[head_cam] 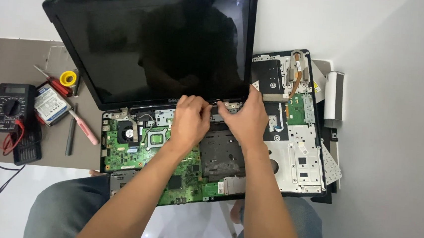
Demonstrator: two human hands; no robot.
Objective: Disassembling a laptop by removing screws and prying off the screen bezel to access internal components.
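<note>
Opened laptop (pixel 210 148) lies on the brown table (pixel 7 60), keyboard cover off, green motherboard (pixel 140 151) and small fan (pixel 129 133) exposed, dark screen (pixel 153 40) tilted back.

Left hand (pixel 189 122) and right hand (pixel 244 119) meet at the hinge strip just under the screen, fingers curled narrow and pinching something small there; what it is cannot be told.

Left of the laptop: black multimeter (pixel 14 107) with red leads, hard drive (pixel 50 104), pink-handled screwdriver (pixel 84 129), yellow tape roll (pixel 67 78).
</note>
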